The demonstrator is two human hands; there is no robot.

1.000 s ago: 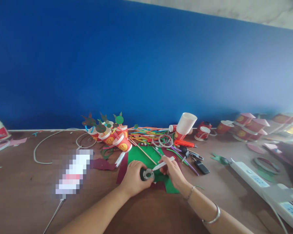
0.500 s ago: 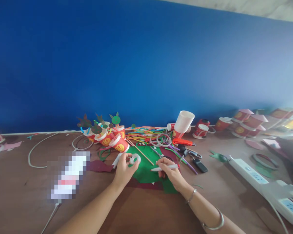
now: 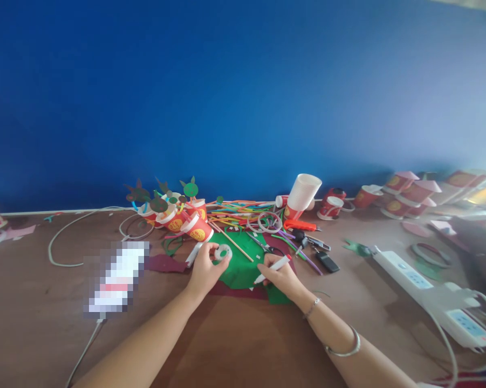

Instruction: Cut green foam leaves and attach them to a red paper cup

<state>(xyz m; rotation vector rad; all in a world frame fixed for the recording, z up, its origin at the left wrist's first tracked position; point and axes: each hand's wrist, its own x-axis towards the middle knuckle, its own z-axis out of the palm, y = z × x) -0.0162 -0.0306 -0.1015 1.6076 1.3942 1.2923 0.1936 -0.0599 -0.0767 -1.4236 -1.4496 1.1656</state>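
Fingers of my left hand (image 3: 206,269) are closed on a small whitish ring (image 3: 223,252), which looks like a roll of tape, above green paper (image 3: 243,269). To the right, my right hand (image 3: 279,276) grips a white marker (image 3: 274,269) with a red end, its tip slanting down to the left at the green paper. Between the hands and a little farther back lies a thin wooden stick (image 3: 238,245). Scissors (image 3: 262,245) rest on the paper just beyond my right hand. Dark red paper (image 3: 166,263) shows left of my left hand.
Red paper cups (image 3: 198,227) with green cutouts stand back left. Behind lie colored strips (image 3: 243,207), a cup stack (image 3: 303,194) and an orange cutter (image 3: 300,224). Keys (image 3: 327,261) and a white power strip (image 3: 404,272) are right; a blurred phone (image 3: 119,277) is left.
The ring in my left hand has turned to show its face more. The marker in my right hand has tilted more steeply. The whole view has shifted slightly.
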